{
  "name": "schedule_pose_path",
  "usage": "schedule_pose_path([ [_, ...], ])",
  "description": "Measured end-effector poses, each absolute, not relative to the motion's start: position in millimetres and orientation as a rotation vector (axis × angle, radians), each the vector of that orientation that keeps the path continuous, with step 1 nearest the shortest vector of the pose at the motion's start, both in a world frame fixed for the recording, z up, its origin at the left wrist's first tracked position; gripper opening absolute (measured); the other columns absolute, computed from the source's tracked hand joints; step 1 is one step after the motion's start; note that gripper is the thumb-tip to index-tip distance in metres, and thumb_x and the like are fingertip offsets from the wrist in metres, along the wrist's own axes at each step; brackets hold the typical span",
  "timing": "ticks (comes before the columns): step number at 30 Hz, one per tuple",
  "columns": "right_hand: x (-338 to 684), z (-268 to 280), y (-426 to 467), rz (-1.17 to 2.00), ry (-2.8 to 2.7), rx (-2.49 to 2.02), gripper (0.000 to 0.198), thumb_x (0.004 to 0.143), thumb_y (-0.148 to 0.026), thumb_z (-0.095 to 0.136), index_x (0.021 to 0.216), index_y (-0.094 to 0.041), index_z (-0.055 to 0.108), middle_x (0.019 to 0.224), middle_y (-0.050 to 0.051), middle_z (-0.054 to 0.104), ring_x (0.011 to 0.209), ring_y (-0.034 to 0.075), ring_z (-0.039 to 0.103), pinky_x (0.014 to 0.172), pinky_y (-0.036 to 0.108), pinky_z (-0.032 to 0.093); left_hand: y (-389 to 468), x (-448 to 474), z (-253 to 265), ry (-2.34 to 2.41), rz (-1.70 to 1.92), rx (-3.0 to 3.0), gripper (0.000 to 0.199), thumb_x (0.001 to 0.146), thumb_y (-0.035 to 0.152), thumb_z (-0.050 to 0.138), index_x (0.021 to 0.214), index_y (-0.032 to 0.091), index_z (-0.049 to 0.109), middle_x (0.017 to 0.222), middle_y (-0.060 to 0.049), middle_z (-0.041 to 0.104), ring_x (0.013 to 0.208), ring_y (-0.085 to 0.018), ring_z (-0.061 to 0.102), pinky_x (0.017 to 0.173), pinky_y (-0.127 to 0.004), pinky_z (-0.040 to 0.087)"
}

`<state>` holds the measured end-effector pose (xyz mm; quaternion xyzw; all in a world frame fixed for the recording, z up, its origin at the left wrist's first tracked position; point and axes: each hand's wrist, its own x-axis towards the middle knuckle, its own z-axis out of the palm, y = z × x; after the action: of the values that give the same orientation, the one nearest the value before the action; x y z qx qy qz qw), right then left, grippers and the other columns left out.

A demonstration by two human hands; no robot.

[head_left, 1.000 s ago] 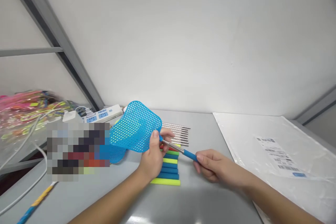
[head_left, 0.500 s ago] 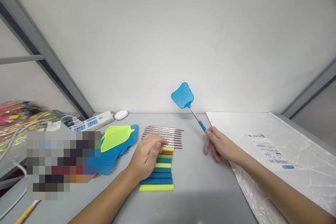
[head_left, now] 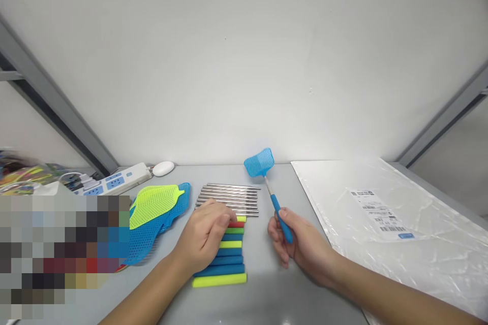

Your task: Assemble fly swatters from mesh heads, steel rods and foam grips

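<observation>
The right hand (head_left: 303, 241) is pinching the blue swatter (head_left: 260, 163) by its handle (head_left: 275, 204), likely for steadiness, while the left hand (head_left: 204, 233) is covering colored tubes (head_left: 231, 252), its grip too hidden to tell.

over there on the table (head_left: 305, 307), handle sleeves (head_left: 231, 252) lie side by side in the middle, rods (head_left: 232, 198) just behind them, nearer the wall (head_left: 267, 61). the left hand (head_left: 206, 231) is over the handle sleeves' left part. swatter heads (head_left: 156, 208) overlap to their left; behind those lies a power strip (head_left: 114, 181), a mouse (head_left: 163, 168) by its right end. between handle sleeves and mailing bag (head_left: 381, 221), the right hand (head_left: 303, 241) holds a fly swatter (head_left: 275, 204).
</observation>
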<state>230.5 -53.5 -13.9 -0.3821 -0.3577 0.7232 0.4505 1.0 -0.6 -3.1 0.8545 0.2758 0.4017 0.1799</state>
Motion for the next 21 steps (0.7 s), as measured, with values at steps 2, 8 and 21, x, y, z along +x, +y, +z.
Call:
schedule_pose_path([
  [2,231,-12,-54,1.782,-0.864,-0.925,0.032,0.093,-0.047,0.048,0.076,-0.02,0.048,0.068,-0.005,0.052,0.04,0.006,0.039,0.045,0.026,0.042,0,1,-4,0.779,1.138,2.411,0.032,0.1,0.021,0.031,0.087,0.018,0.061,0.072,-0.001,0.059,0.069,-0.015,0.05,0.072,-0.031,0.038],
  [8,239,-14,-47,1.624,-0.795,-1.195,0.034,0.091,-0.047,0.05,0.071,-0.022,0.04,0.057,-0.009,0.039,0.038,0.005,0.027,0.042,0.023,0.035,1,0,-6,0.758,1.141,2.421,0.032,0.099,0.02,0.031,0.085,0.018,0.06,0.07,-0.001,0.058,0.066,-0.015,0.048,0.069,-0.031,0.038],
  [21,257,-7,-36,1.892,-0.812,-1.182,0.015,0.087,-0.036,0.05,0.083,-0.022,0.053,0.06,-0.008,0.047,0.038,0.006,0.023,0.041,0.023,0.029,0,3,-2,0.792,1.16,2.45,0.035,0.099,0.02,0.032,0.08,0.018,0.06,0.066,-0.001,0.058,0.062,-0.014,0.049,0.067,-0.03,0.04],
])
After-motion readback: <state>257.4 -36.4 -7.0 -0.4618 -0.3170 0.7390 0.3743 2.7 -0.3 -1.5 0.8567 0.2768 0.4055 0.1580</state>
